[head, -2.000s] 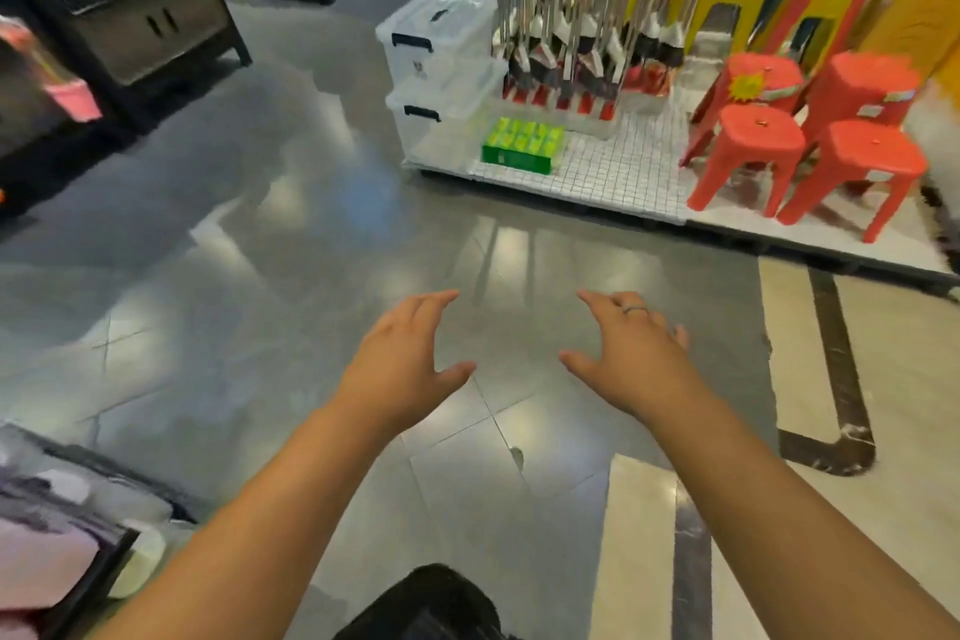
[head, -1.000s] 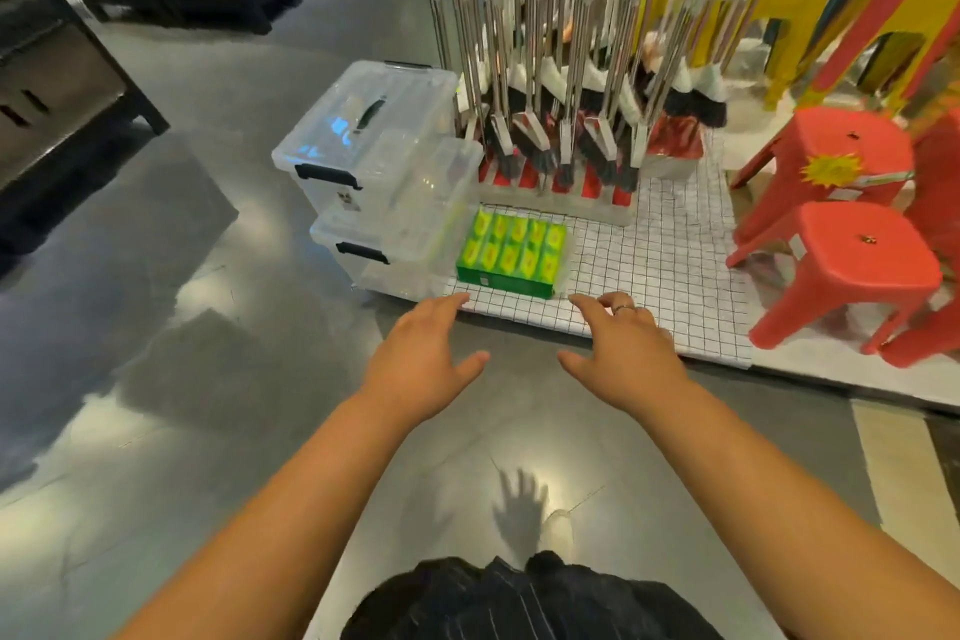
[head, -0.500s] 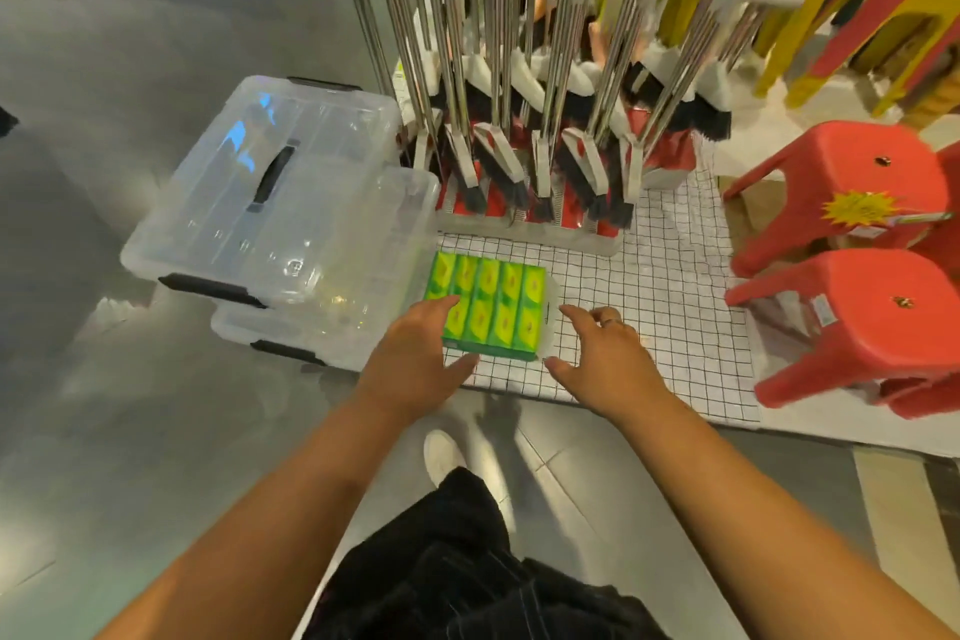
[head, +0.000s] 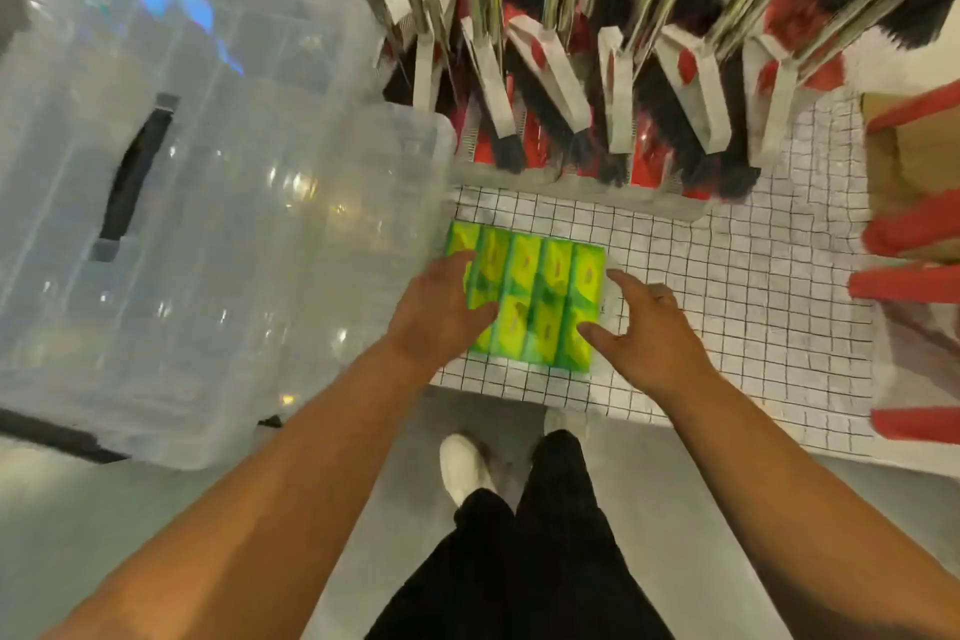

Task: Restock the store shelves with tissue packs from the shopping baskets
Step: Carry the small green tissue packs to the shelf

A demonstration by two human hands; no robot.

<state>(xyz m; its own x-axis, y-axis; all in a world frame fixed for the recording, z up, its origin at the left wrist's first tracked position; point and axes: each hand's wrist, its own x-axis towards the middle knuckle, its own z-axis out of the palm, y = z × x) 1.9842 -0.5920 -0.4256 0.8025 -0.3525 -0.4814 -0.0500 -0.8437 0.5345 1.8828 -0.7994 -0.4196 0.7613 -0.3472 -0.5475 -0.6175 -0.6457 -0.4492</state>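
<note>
A green and yellow multi-pack of tissues (head: 540, 296) lies flat on a low white platform with a black grid pattern (head: 727, 307). My left hand (head: 441, 312) rests on the pack's left side, fingers spread over its top and thumb on the near part. My right hand (head: 644, 327) is at the pack's right edge, fingers apart, with the thumb touching the near right corner. Neither hand has closed around the pack, and it still lies on the platform. No shopping basket is in view.
Stacked clear plastic storage boxes (head: 197, 182) stand right against the pack's left side. A rack of brooms (head: 597, 57) with metal handles rises just behind it. Red plastic stools (head: 914, 244) sit at the right. My shoes and black trousers (head: 519, 546) are on the grey floor below.
I have walked up to the platform and bent over it. Both hands have come down from mid-air onto the two sides of the tissue pack.
</note>
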